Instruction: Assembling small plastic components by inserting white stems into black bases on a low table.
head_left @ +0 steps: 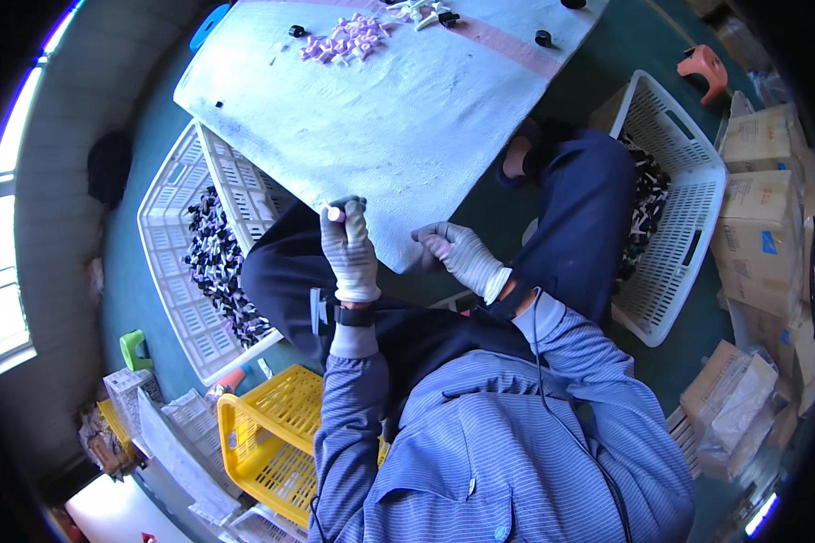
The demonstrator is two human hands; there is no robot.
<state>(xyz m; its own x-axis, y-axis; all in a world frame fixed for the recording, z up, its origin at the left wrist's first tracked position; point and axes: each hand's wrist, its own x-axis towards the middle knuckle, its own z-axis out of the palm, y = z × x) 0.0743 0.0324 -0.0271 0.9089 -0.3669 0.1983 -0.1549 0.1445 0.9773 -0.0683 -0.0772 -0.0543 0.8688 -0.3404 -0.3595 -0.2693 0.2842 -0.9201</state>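
Note:
My left hand [349, 253], in a whitish knit glove with grey fingertips, is closed near the table's front corner. Between its thumb and fingers sits a small pale pink plastic piece [336, 214], its end facing up. My right hand [466, 258], gloved alike, is held apart from the left, just right of the same corner. Its fingers are pressed together and slightly blurred; anything in them is hidden. A pile of small pink plastic pieces [346, 41] lies at the table's far side, with several white pieces [418, 11] beside it.
Loose black parts [543, 38] are scattered on the pale table [353, 127]. White crates of small black-and-light parts stand left [167, 262] and right [688, 136] of my legs. A yellow crate [244, 425], cardboard boxes [756, 217] and an orange stool [704, 71] are around.

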